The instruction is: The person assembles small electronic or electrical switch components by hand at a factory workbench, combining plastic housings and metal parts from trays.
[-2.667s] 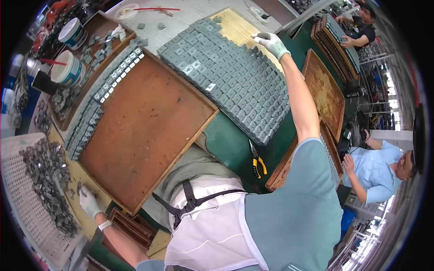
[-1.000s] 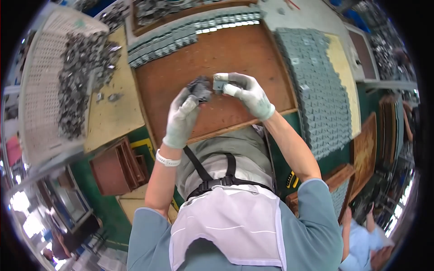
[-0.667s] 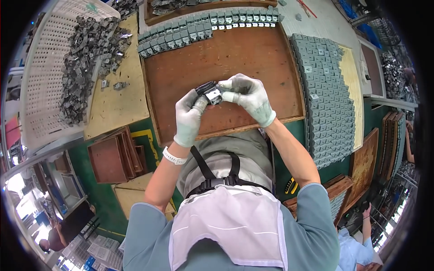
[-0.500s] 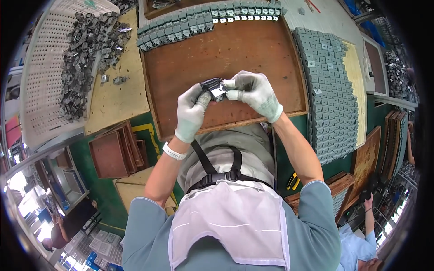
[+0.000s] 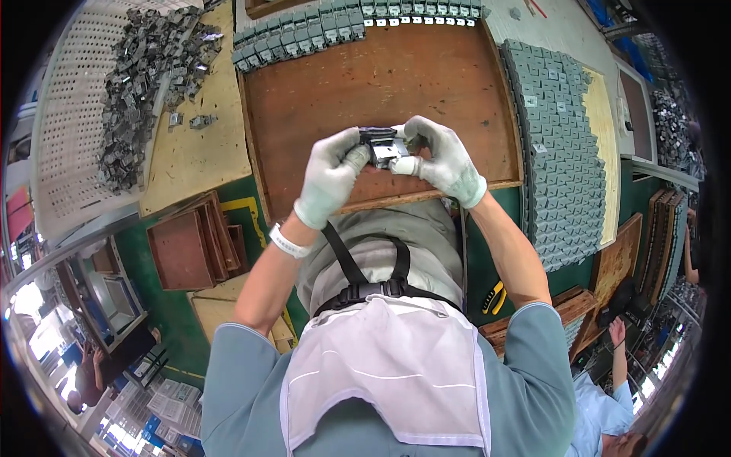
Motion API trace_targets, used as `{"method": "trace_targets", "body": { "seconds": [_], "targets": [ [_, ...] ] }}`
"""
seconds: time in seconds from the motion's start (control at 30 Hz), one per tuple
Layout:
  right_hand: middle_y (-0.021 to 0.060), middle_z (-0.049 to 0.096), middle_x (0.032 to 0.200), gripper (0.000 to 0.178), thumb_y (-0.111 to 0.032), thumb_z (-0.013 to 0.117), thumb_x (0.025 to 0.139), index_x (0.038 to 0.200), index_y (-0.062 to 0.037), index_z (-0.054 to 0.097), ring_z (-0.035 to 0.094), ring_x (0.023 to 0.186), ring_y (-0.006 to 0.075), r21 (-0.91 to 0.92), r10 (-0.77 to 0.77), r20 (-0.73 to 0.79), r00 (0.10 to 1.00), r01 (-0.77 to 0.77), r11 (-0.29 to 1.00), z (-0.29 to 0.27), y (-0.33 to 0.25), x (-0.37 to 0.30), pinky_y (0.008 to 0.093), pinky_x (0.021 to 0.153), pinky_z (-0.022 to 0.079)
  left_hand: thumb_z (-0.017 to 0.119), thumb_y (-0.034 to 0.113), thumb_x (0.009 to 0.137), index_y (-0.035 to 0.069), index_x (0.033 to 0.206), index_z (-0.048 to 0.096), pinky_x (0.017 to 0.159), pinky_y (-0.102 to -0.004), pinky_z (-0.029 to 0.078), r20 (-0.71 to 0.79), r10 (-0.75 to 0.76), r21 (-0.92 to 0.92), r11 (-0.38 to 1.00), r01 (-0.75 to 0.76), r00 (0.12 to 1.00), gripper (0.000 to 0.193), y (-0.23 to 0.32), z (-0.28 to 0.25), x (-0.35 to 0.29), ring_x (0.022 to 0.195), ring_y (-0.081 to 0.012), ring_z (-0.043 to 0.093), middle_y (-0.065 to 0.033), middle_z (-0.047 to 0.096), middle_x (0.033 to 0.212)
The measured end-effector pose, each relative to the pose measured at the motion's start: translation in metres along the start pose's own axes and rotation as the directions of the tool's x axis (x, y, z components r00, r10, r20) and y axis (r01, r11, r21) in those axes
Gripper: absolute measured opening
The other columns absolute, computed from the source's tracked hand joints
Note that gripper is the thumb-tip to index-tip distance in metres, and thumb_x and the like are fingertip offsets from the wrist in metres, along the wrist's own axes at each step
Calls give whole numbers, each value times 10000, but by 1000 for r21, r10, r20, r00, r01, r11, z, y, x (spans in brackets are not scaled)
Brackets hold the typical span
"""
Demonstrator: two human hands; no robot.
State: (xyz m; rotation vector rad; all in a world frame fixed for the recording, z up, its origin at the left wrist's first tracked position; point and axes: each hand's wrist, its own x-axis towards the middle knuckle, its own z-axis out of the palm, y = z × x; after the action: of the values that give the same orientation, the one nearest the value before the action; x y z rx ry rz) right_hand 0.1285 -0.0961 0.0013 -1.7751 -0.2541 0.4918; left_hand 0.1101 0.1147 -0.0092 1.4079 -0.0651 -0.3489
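Observation:
My left hand (image 5: 332, 175), in a white glove, is closed on a small dark block-like part (image 5: 375, 137) above the near half of a brown wooden tray (image 5: 381, 84). A shiny metal piece (image 5: 388, 150) lies against the block's near side. My right hand (image 5: 445, 162), gloved too, pinches this metal piece at its right end with thumb and fingers. Whether the two pieces are joined I cannot tell. Along the tray's far edge stand rows of grey-green block-shaped parts (image 5: 304, 34), some with white metal tabs facing me.
To the left, a white perforated basket (image 5: 72, 114) holds a heap of small metal parts (image 5: 145, 84); two lie loose on the board (image 5: 194, 164). Grey parts (image 5: 560, 167) cover a board at right. Stacked wooden trays (image 5: 194, 240) stand lower left. Other people are at both sides.
Both hands have shifted slightly right with the part. The block has turned so more of the shiny metal piece shows, and my right fingers have moved a little apart from the left ones.

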Motion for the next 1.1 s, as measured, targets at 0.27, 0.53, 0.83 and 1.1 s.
{"method": "trace_targets", "body": {
  "seconds": [0.27,0.53,0.83,1.1],
  "targets": [
    [76,634,1085,615,-150,814,780,1295,15,522,607,945,124,265,-24,-187,982,75,961,17,5,31,287,891,500,529,-15,946,-56,1154,626,710,-271,504,-302,290,234,946,-224,908,233,-28,3,35,797,-91,608,-117,688,873],
    [130,714,1012,534,-227,765,780,1272,-139,576,703,921,294,-698,-264,-439,859,-140,703,-25,-14,144,390,841,551,516,-56,849,14,1321,568,758,-279,514,-332,296,326,927,-186,895,480,-27,-42,38,848,-143,640,-136,691,1019],
    [166,711,935,775,-249,710,816,1488,-204,325,684,812,378,-860,-269,-370,889,-219,461,-35,23,184,498,672,536,534,-84,852,-19,1107,676,604,-257,449,-180,417,572,781,-250,891,299,-2,-83,15,647,-101,505,-90,686,1087],
    [105,714,961,548,-179,710,828,1351,-188,548,712,848,265,-734,-413,-365,834,16,679,-80,9,61,385,749,566,583,120,894,43,1236,647,937,-390,498,-266,485,964,113,242,833,356,-47,-294,27,1064,-343,643,-186,694,1108]
  ]
}}
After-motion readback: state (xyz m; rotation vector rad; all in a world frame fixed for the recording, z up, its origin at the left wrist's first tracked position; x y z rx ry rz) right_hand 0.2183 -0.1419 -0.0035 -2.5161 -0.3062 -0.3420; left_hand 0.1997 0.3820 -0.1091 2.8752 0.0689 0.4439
